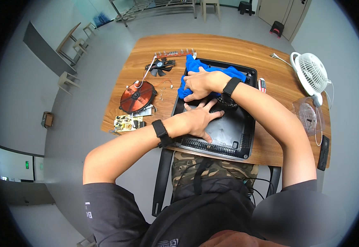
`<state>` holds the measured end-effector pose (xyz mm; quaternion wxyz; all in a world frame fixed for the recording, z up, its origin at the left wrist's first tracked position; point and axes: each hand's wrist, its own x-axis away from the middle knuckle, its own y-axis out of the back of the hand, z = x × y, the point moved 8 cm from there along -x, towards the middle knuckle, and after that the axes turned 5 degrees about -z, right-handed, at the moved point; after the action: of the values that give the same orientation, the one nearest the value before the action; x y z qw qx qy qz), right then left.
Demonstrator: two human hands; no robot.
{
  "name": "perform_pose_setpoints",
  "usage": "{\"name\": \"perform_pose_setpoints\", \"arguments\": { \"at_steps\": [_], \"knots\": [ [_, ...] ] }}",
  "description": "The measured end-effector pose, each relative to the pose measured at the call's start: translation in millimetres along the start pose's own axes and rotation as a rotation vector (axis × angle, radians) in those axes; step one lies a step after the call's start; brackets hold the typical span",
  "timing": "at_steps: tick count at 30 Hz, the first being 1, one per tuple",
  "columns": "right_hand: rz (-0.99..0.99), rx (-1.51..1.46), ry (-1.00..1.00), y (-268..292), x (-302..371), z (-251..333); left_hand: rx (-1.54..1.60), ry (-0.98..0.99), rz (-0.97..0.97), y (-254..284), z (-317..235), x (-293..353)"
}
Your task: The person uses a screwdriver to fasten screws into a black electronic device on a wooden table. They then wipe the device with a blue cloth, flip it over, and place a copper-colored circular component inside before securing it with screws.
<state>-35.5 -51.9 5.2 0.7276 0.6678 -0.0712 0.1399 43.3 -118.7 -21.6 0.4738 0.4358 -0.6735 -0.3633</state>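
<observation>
A shallow black plastic housing (228, 133) with slotted vents along its near edge lies in front of me, open side up. My left hand (198, 120) rests on its inner floor with the fingers spread. Across it, my right hand (202, 84) presses a bunched blue cloth (233, 73) against the far left part of the housing, its fingers bent over the fabric. Some of the cloth is hidden under that hand. Both wrists wear black bands.
Left of the housing lie a copper coil disc (136, 95), a black fan (161, 66), a circuit board (126, 123), loose screws and a red strip board (175, 54). To the right are a white fan (311, 74), a clear plastic tray (310, 117) and a black bar (323, 153).
</observation>
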Motion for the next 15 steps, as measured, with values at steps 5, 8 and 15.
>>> {"name": "perform_pose_setpoints", "arguments": {
  "at_steps": [5,8,15],
  "knots": [
    [-0.103,-0.080,0.040,-1,-4,-7,0.005,-0.011,-0.016,2,0,-2],
    [-0.251,-0.136,-0.001,12,9,-18,-0.014,0.032,0.032,3,0,0],
    [-0.262,0.005,-0.244,21,23,-74,-0.027,0.059,0.066,2,-3,1]
  ]
}}
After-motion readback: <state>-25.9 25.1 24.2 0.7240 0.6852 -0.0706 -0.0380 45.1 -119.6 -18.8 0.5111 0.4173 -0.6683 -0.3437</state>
